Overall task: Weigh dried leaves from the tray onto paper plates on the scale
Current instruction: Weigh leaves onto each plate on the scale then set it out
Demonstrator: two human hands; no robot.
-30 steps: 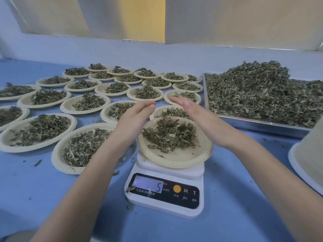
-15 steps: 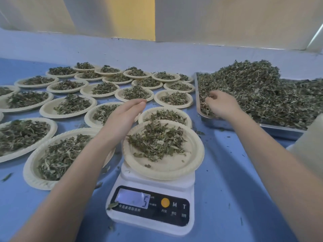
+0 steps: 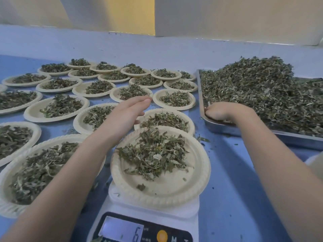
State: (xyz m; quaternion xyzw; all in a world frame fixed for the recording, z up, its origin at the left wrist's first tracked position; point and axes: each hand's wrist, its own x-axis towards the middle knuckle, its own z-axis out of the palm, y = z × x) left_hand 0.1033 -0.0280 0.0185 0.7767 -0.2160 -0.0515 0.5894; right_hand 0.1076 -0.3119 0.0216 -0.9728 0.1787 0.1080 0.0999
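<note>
Blue table (image 3: 241, 198), cut off at every side but the far one. Right of the scale and farther back, metal tray (image 3: 227, 131), right end cut off, floor hidden under heaped dried leaves (image 3: 262, 95). Left of the scale and beyond it, many filled paper plates (image 3: 57, 109), nearest ones cropped at the left edge, farthest ones too small to make out in detail. At the right edge, right of the scale, a pale object, mostly out of view, not identifiable. Scale (image 3: 148, 217) at bottom centre, front cropped; display reads 6, other markings blurred. On the scale, paper plate (image 3: 160, 187) with a loose mound of leaves toward its far side.

Left hand (image 3: 124, 116) raised above the plate's far-left rim, fingers straight and together, palm turned right, grip slack, holding nothing. Right hand (image 3: 225, 111) at the tray's near-left corner, knuckles up, fingers curled down into the leaves, fingertips buried; grip closing on leaves.
</note>
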